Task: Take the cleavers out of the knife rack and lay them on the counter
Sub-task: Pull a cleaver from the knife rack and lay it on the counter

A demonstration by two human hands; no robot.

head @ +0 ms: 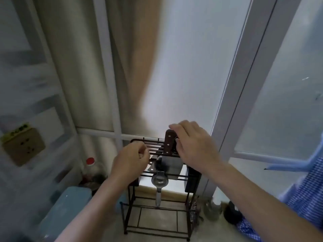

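R hand (194, 147) sits at the top of the knife rack (157, 173), fingers (176, 127) loosely spread and curved over the butt of a cleaver (168, 154); thumb side lies against the handle, but can't tell if the grip has closed. Cleaver stands upright in the rack slots: long axis vertical, brown riveted handle toward 12 o'clock, wide steel blade hanging toward 6 o'clock behind the rack bars. L hand (131, 161) at approx 9 o'clock of that handle, fingers curled in to a near fist just by the top bars; what it touches is hidden. A metal strainer (159, 179) hangs at the rack front, handle down. Rack stands on the desk (157, 217).
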